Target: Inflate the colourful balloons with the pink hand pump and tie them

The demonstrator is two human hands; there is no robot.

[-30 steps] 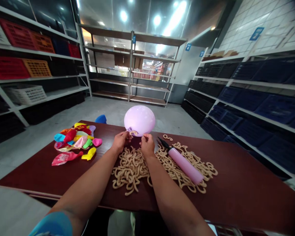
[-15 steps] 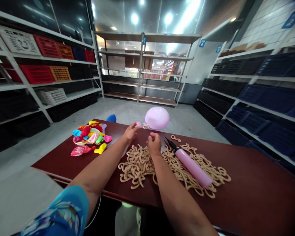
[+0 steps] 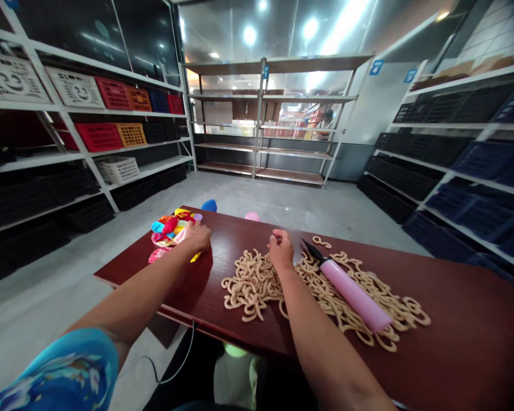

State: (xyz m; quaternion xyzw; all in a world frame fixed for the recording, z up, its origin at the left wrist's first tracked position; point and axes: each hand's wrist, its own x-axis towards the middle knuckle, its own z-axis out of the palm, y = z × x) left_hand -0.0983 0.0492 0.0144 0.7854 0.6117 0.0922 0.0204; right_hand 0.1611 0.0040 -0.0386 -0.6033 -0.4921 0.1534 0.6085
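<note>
The inflated lilac balloon (image 3: 252, 216) that sat between both hands a second ago has gone from their grasp. Only a small pink dome of it now shows past the far edge of the table (image 3: 454, 342), straight beyond the heap of beige clips (image 3: 248, 279). The left hand (image 3: 198, 237) has left it too and swung away to the left of that heap, where it now lies on the near edge of the pile of limp balloons (image 3: 170, 226). Its fingers are bent down onto the coloured rubber, palm down. From here I cannot make out whether it has closed on one or merely rests there. The right hand (image 3: 281, 251) has hardly shifted. It sits at the far side of the heap, knuckles up, fingers curled in to a loose fist, its heel touching the clips. Whether a clip is pinched inside is hidden. The left forearm stretches long and nearly straight from the blue patterned sleeve (image 3: 64, 371), crossing the table's near edge well left of the heap. The right forearm runs up over the heap's near side, wrist slightly raised. The pink pump (image 3: 354, 295) lies slantwise on the right part of the heap, just beside the right hand, and a blue balloon (image 3: 209, 204) shows beyond the table, left of the heap.
</note>
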